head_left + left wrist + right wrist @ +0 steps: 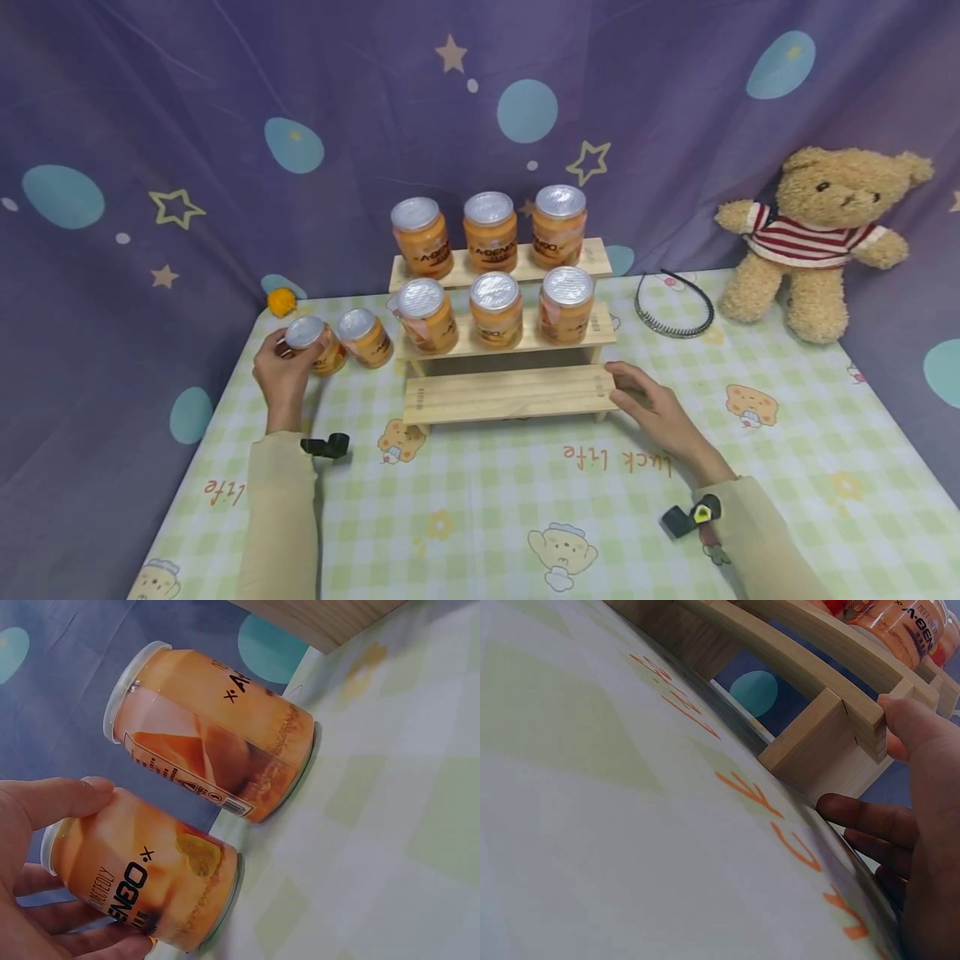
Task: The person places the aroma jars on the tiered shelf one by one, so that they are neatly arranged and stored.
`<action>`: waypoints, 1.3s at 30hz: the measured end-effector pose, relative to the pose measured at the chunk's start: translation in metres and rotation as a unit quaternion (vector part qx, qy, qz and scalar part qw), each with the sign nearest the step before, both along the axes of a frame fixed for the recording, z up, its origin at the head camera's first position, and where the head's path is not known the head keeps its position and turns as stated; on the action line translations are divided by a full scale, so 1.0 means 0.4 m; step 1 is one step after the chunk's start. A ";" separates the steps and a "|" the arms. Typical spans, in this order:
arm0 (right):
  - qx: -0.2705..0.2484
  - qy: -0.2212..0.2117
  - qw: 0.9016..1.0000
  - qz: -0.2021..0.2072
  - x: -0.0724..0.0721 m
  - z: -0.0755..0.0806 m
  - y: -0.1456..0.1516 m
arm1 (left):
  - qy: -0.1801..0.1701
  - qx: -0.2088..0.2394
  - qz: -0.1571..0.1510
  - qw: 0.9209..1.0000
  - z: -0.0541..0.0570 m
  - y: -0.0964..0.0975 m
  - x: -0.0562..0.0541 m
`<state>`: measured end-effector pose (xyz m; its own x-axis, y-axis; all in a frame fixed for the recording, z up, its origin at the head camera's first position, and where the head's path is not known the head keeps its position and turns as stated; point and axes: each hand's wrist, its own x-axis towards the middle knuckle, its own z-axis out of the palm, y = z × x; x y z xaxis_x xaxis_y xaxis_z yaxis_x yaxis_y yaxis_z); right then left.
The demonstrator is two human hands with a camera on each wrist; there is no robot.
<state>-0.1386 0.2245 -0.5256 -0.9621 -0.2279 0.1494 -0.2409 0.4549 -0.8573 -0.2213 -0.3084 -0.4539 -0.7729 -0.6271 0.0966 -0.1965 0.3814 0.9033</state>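
Observation:
My left hand (pixel 283 367) grips an orange jar with a silver lid (pixel 331 354) at the left of the table. In the left wrist view, the thumb lies across the near jar (pixel 169 874) and the fingers reach round its far side. A second orange jar (pixel 365 338) stands upright just right of it. My right hand (pixel 660 417) touches the right end of the lowest step of a wooden display stand (pixel 510 395). Its thumb is at the corner of the plank (pixel 806 739) in the right wrist view, with other fingers extended below, beside the stand's leg.
Three jars (pixel 496 310) line the middle step and three more jars (pixel 491 233) the top one. A black headband (pixel 675 332) lies right of the stand, near a teddy bear (pixel 813 242). A small yellow ball (pixel 282 302) sits at the back left corner, before a purple curtain (pixel 360 83).

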 end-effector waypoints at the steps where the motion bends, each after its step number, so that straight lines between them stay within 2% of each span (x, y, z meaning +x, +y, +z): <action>1: -0.001 -0.001 1.000 -0.002 0.000 0.000 0.000 | 0.000 0.001 0.000 1.000 0.001 0.000 -0.001; 9: 0.006 0.007 1.000 0.001 -0.002 -0.001 0.000 | -0.010 0.011 0.029 0.999 0.010 0.005 -0.002; 18: 0.007 0.002 1.000 -0.003 -0.001 0.000 -0.001 | 0.005 0.012 0.034 0.999 0.020 0.001 0.010; 27: 0.008 -0.003 1.000 0.000 0.001 0.006 -0.002 | 0.003 0.023 0.040 0.999 0.058 0.000 0.040; 36: -0.001 -0.001 1.000 0.000 0.001 0.006 -0.003 | 0.030 0.009 0.035 0.999 0.097 0.007 0.078; 39: -0.004 0.000 1.000 0.001 -0.001 0.003 -0.003 | 0.033 0.022 0.032 0.999 0.116 0.013 0.095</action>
<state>-0.1389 0.2234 -0.5244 -0.9618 -0.2282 0.1509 -0.2414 0.4485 -0.8606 -0.1835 -0.3034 -0.4077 -0.7244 -0.6793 0.1173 -0.1582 0.3294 0.9309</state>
